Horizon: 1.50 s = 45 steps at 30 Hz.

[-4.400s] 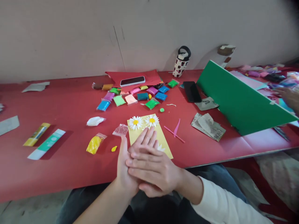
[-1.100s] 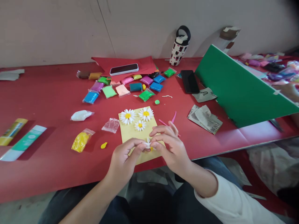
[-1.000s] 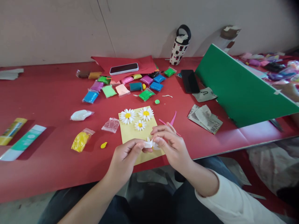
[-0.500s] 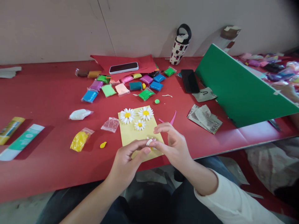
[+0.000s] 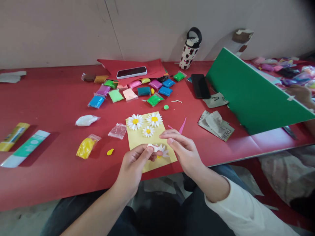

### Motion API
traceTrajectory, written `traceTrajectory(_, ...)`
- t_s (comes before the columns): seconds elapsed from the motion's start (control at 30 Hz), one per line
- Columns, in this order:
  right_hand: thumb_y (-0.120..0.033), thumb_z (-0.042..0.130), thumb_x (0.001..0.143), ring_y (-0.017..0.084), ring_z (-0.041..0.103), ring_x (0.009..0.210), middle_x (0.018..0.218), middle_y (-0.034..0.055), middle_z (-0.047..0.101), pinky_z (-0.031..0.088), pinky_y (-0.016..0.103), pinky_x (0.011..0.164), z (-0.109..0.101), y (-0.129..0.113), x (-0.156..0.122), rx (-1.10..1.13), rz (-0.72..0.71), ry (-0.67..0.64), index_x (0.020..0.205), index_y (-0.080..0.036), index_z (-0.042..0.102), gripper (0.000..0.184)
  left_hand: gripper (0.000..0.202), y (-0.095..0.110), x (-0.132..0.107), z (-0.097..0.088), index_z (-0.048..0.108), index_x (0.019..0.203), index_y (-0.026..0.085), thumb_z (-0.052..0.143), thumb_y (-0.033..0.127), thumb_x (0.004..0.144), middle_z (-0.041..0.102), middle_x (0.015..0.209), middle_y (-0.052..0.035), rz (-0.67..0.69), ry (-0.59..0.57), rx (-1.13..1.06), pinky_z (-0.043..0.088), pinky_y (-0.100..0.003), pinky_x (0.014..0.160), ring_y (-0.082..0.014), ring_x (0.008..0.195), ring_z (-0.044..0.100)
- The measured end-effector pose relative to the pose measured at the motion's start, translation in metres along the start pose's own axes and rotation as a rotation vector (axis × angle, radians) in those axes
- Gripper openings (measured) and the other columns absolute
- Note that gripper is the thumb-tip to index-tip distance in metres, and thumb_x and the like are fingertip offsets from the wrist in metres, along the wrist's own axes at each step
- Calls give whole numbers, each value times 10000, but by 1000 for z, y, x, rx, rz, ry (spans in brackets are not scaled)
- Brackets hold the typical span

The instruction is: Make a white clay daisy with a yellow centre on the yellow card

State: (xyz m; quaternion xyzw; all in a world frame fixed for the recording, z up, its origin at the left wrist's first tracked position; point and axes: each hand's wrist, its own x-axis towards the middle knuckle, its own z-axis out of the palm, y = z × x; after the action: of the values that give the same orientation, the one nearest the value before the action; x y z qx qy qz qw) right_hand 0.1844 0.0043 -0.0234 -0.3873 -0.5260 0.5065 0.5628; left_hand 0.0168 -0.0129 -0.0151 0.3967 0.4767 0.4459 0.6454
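My left hand [image 5: 134,162] pinches a small piece of white clay [image 5: 154,147] between thumb and fingers, above the lower part of a yellow card [image 5: 137,141]. To its right, my right hand [image 5: 184,149] is raised with its fingers stretched out, apart from the clay, and nothing shows in it. White clay daisies with yellow centres lie on the card: a large daisy [image 5: 135,121] at the top left, another daisy [image 5: 154,119] at the top right and a smaller daisy [image 5: 148,131] below. One more daisy [image 5: 164,151] is partly hidden behind my left fingers.
Left of the card lie a yellow clay packet [image 5: 86,147], a white clay packet [image 5: 87,120], a yellow clay bit [image 5: 110,151] and a glue tube [image 5: 27,147]. Beyond are several coloured clay packets [image 5: 130,94] and phones [image 5: 131,72]. Pink tools [image 5: 182,125] and a green board [image 5: 258,95] stand right.
My right hand has let go of the white clay and drawn slightly away, its fingers straighter. The clay now stays in my left fingers, and more of the lowest daisy shows.
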Motion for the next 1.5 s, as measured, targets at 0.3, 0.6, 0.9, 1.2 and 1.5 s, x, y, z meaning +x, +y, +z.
traceTrajectory(0.3,-249,681,828,204,628,957,941,45,664,507,411,866,2,-8,-3,-240,-77,-33,884,-274,746,90,200,4,-3,2,735,834,221,647,397,868,731,866,-15,-10,-4,-45,493,-236,789,-136,791,611)
traceTrajectory(0.6,-258,643,848,190,645,904,889,41,672,526,379,804,2,-9,-1,-213,-81,21,804,-248,700,73,235,-1,-2,0,764,958,236,666,422,851,757,930,-31,-15,12,15,511,-240,792,-137,797,627)
traceTrajectory(0.9,-252,700,810,254,622,1080,1121,-22,687,225,538,1110,-5,-6,-4,-968,-566,44,1009,-409,705,254,277,4,-3,4,727,1101,272,691,342,835,705,1190,-53,-125,-100,-148,530,-340,914,-230,1078,645)
traceTrajectory(1.2,-255,637,834,227,645,1019,1041,7,682,282,493,1093,-5,-15,0,-847,-484,59,977,-316,703,169,245,6,-1,8,764,941,209,690,411,826,754,1032,-89,-179,-31,-196,546,-320,826,-237,1002,679)
traceTrajectory(1.5,-294,662,869,179,652,1000,987,13,684,313,450,1105,-1,-8,-2,-738,-445,-109,881,-290,741,80,260,-1,-1,2,741,774,175,762,431,736,725,722,-29,-76,-25,22,586,-298,717,-166,679,683)
